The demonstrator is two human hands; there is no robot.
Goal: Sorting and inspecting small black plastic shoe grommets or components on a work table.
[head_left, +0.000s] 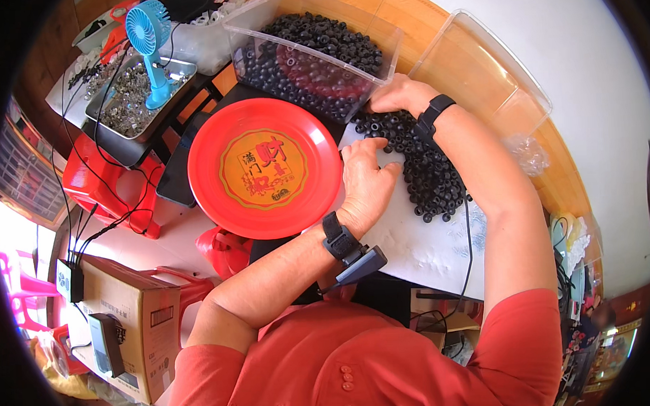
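Observation:
Small black ring-shaped pieces [434, 179], with holes through them, lie in a loose heap on a white surface [441, 252]. My left hand [368, 180] is at the heap's left side, thumb and fingers apart, fingertips by the nearest pieces. At the far end of the heap, my right hand [401, 95] reaches down beside the corner of a clear plastic bin [398, 46]; its fingertips are hidden. That bin holds many more black ring-shaped pieces [320, 53]. Left of my left hand sits a round red tray [214, 196] with a yellow printed centre.
A clear lid-like plastic piece [478, 69] leans at the far right near crumpled clear plastic [527, 153]. A black cable [469, 241] crosses the white surface. Leftward are a blue fan [149, 37], a metal tray [128, 109], a red stool [98, 175] and a cardboard box [139, 310].

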